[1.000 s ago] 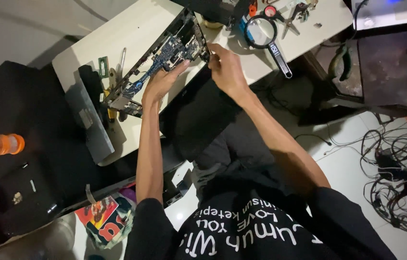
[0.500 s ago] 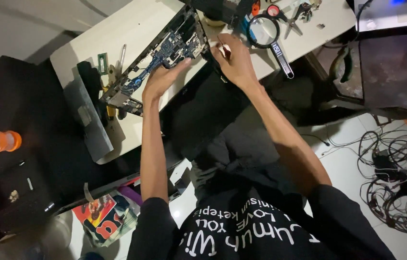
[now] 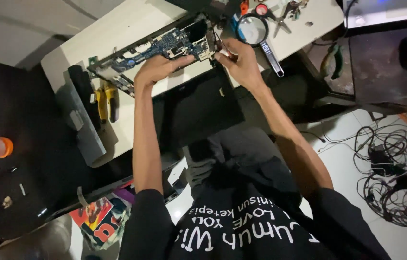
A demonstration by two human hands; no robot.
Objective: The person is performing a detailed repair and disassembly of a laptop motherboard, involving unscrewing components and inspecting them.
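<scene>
- Blue circuit board (image 3: pixel 174 44) sits in an opened, dark laptop chassis (image 3: pixel 117 65) lying slantwise on the pale bench (image 3: pixel 131 24), near its front edge.
- Left hand (image 3: pixel 158 70) lies flat on the chassis edge just below the board, fingers (image 3: pixel 182 61) spread and pressing down, gripping nothing. Good brace; judged best to keep weight on the frame, not on the board's components.
- Right hand (image 3: pixel 242 65) is at the board's right end, fingers (image 3: pixel 222 55) pinched narrow around what looks like a thin tool; too small to tell its kind or whether the tip touches the board.
- Fine work at that corner likely wants the wrist rested against the bench edge, tool held straight to the part, light pressure only, as a slip could gouge nearby parts.
- Magnifying glass (image 3: pixel 254 31) lies just beside the right hand, with scissors (image 3: pixel 287 12) beyond.
- Yellow-handled tool (image 3: pixel 107 101) and a grey panel (image 3: pixel 81 120) rest left of the chassis, apart from both hands.
- Lighting is dim at the work spot, so small parts may be easy to lose against the dark lap below.
</scene>
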